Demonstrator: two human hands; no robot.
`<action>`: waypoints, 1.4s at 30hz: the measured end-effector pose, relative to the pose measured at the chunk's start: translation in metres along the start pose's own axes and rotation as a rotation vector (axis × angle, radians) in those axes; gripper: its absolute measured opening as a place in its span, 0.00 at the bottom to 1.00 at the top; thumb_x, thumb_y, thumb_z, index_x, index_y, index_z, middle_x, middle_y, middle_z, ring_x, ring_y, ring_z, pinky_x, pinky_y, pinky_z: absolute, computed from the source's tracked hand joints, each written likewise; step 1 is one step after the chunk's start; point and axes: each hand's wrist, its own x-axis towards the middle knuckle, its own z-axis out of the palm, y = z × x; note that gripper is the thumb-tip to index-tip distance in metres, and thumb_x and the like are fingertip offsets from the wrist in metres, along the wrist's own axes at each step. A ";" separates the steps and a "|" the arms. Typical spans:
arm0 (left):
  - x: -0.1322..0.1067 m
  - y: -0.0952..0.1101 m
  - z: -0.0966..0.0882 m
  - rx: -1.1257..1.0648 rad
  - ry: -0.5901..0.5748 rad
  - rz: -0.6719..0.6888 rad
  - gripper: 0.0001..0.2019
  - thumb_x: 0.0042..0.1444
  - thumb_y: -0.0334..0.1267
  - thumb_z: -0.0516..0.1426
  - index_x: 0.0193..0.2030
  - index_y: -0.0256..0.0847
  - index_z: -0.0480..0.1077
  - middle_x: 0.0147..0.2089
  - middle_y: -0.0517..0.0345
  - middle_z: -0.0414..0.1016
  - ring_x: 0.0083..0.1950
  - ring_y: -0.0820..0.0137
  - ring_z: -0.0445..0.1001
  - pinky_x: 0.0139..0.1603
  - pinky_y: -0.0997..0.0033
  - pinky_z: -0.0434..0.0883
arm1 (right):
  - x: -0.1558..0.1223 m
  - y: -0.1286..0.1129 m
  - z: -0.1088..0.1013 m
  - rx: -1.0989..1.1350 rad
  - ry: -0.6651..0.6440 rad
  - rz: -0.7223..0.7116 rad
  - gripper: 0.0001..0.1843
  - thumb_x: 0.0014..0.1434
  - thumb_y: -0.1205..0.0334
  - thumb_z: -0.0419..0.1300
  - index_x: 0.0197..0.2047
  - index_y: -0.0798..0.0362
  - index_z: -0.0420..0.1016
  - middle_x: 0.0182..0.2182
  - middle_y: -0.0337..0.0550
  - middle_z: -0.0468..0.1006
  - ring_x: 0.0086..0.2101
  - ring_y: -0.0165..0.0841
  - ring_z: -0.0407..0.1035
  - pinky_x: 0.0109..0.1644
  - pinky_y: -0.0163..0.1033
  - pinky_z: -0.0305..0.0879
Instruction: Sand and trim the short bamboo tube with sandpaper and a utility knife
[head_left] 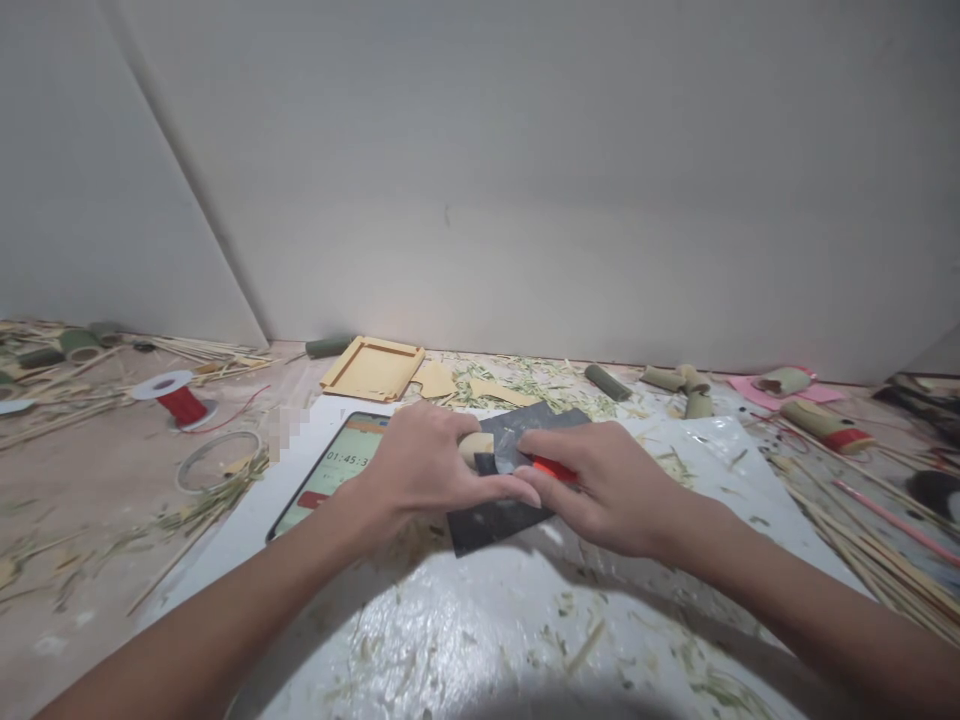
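Observation:
My left hand [420, 460] is closed around a short pale bamboo piece [476, 448], its thumb stretched toward my right thumb. In my right hand [607, 485] is a red-handled knife [556, 468], its handle partly hidden by my fingers. The grey blade lies against or very close to the bamboo; exact contact is hard to make out. Under both hands is a dark grey sheet [472, 532], resting on a white, shiny work surface [420, 620] strewn with shavings. A phone [330, 470] showing a timer lies beside my left hand.
Behind my hands are a yellow square tray [373, 368] and a green bamboo tube [608, 382]. At left stand a red thread spool [180, 398] and a tape ring [217, 462]. Bamboo sticks [885, 570] and a red-banded tube [829, 428] lie right. A grey wall [525, 180] rises behind.

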 end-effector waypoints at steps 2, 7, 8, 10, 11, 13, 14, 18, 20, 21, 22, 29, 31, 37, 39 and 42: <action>0.000 0.000 0.001 0.019 0.027 -0.005 0.33 0.40 0.68 0.56 0.15 0.41 0.46 0.14 0.66 0.49 0.20 0.75 0.48 0.24 0.70 0.47 | 0.000 0.000 0.001 -0.013 0.024 0.004 0.20 0.64 0.50 0.49 0.24 0.52 0.56 0.17 0.33 0.60 0.19 0.25 0.50 0.26 0.36 0.39; 0.001 -0.002 0.003 0.025 0.080 -0.002 0.33 0.41 0.72 0.53 0.14 0.42 0.52 0.14 0.65 0.53 0.20 0.75 0.51 0.25 0.69 0.50 | 0.000 0.000 0.003 -0.032 0.056 0.014 0.19 0.64 0.51 0.49 0.25 0.52 0.58 0.17 0.32 0.61 0.19 0.25 0.51 0.26 0.35 0.39; 0.001 -0.002 0.002 0.033 0.082 0.002 0.33 0.41 0.72 0.53 0.14 0.41 0.53 0.14 0.64 0.54 0.20 0.75 0.51 0.25 0.69 0.50 | 0.000 0.000 0.003 -0.042 0.066 0.018 0.19 0.64 0.51 0.49 0.25 0.52 0.59 0.18 0.32 0.62 0.19 0.25 0.51 0.26 0.35 0.40; 0.001 -0.002 0.001 0.053 0.078 0.005 0.32 0.43 0.71 0.53 0.14 0.41 0.53 0.15 0.64 0.55 0.20 0.74 0.51 0.25 0.69 0.51 | -0.001 -0.001 0.003 -0.063 0.092 0.028 0.19 0.64 0.51 0.49 0.25 0.52 0.60 0.18 0.33 0.63 0.20 0.26 0.52 0.26 0.35 0.40; 0.001 -0.002 0.000 0.063 0.077 0.002 0.32 0.43 0.71 0.53 0.15 0.41 0.53 0.15 0.64 0.55 0.20 0.74 0.51 0.25 0.69 0.51 | -0.001 -0.001 0.004 -0.073 0.103 0.032 0.18 0.64 0.51 0.49 0.26 0.52 0.60 0.19 0.33 0.63 0.20 0.26 0.53 0.27 0.35 0.40; 0.002 -0.002 -0.001 0.081 0.081 -0.012 0.32 0.42 0.71 0.53 0.15 0.41 0.53 0.15 0.64 0.56 0.21 0.74 0.52 0.25 0.69 0.52 | -0.001 -0.003 0.005 -0.088 0.118 0.042 0.17 0.63 0.52 0.50 0.26 0.52 0.62 0.19 0.33 0.65 0.21 0.26 0.54 0.27 0.35 0.41; 0.002 -0.002 -0.001 0.089 0.081 -0.021 0.32 0.42 0.71 0.53 0.15 0.41 0.53 0.15 0.63 0.56 0.21 0.74 0.52 0.26 0.70 0.52 | -0.001 -0.004 0.006 -0.096 0.119 0.049 0.16 0.63 0.52 0.50 0.26 0.52 0.62 0.19 0.34 0.65 0.21 0.27 0.55 0.27 0.35 0.41; 0.002 -0.003 0.000 0.124 0.081 -0.042 0.32 0.43 0.72 0.53 0.15 0.41 0.55 0.15 0.61 0.59 0.21 0.73 0.54 0.26 0.69 0.52 | 0.002 0.000 0.007 -0.125 0.117 0.120 0.15 0.62 0.53 0.50 0.27 0.51 0.63 0.20 0.34 0.68 0.21 0.28 0.57 0.26 0.35 0.42; 0.001 -0.003 0.000 0.135 0.096 -0.038 0.32 0.43 0.72 0.54 0.15 0.41 0.58 0.16 0.60 0.60 0.21 0.72 0.56 0.26 0.69 0.52 | 0.005 0.008 0.005 -0.144 0.154 0.225 0.17 0.64 0.51 0.49 0.27 0.51 0.62 0.19 0.35 0.67 0.21 0.29 0.58 0.26 0.35 0.43; 0.001 -0.002 0.000 0.135 0.101 -0.037 0.32 0.43 0.72 0.54 0.16 0.41 0.60 0.16 0.60 0.60 0.22 0.72 0.56 0.27 0.69 0.52 | 0.006 0.014 0.004 -0.155 0.175 0.279 0.18 0.64 0.50 0.48 0.27 0.51 0.61 0.19 0.36 0.67 0.22 0.30 0.58 0.26 0.35 0.43; 0.001 -0.002 0.000 0.132 0.100 -0.040 0.32 0.43 0.72 0.54 0.16 0.41 0.60 0.16 0.60 0.60 0.22 0.72 0.56 0.27 0.69 0.52 | 0.008 0.019 0.003 -0.161 0.194 0.324 0.19 0.65 0.49 0.47 0.27 0.50 0.61 0.19 0.36 0.67 0.22 0.30 0.58 0.26 0.35 0.44; 0.004 0.005 -0.007 -0.012 -0.077 -0.151 0.23 0.55 0.61 0.52 0.27 0.42 0.64 0.26 0.59 0.70 0.29 0.67 0.65 0.29 0.69 0.56 | 0.011 0.031 -0.001 -0.018 0.168 0.278 0.18 0.66 0.50 0.46 0.27 0.50 0.58 0.20 0.35 0.65 0.23 0.30 0.59 0.27 0.36 0.48; 0.004 0.005 -0.008 -0.081 -0.137 -0.165 0.17 0.59 0.55 0.50 0.32 0.42 0.65 0.32 0.57 0.73 0.32 0.66 0.67 0.31 0.68 0.59 | 0.010 0.027 -0.003 0.003 0.139 0.230 0.17 0.66 0.50 0.46 0.29 0.51 0.59 0.21 0.36 0.67 0.24 0.31 0.60 0.28 0.36 0.49; 0.004 0.000 -0.007 -0.299 -0.292 -0.236 0.18 0.57 0.55 0.52 0.42 0.43 0.67 0.43 0.52 0.75 0.42 0.62 0.71 0.37 0.65 0.64 | 0.006 0.021 -0.006 0.003 0.017 0.079 0.16 0.66 0.51 0.46 0.35 0.52 0.66 0.26 0.39 0.71 0.26 0.31 0.62 0.30 0.36 0.50; 0.004 0.000 -0.008 -0.346 -0.307 -0.237 0.18 0.56 0.55 0.53 0.43 0.44 0.67 0.43 0.53 0.75 0.42 0.62 0.72 0.38 0.65 0.65 | 0.005 0.019 -0.006 -0.003 -0.010 0.037 0.17 0.66 0.51 0.46 0.34 0.52 0.67 0.26 0.39 0.71 0.26 0.31 0.62 0.30 0.36 0.49; 0.005 0.001 -0.010 -0.358 -0.328 -0.221 0.20 0.52 0.57 0.57 0.42 0.44 0.69 0.41 0.55 0.76 0.41 0.62 0.72 0.38 0.65 0.66 | 0.004 0.016 -0.004 -0.022 -0.014 0.005 0.17 0.66 0.51 0.46 0.31 0.52 0.65 0.24 0.37 0.69 0.24 0.29 0.59 0.29 0.36 0.47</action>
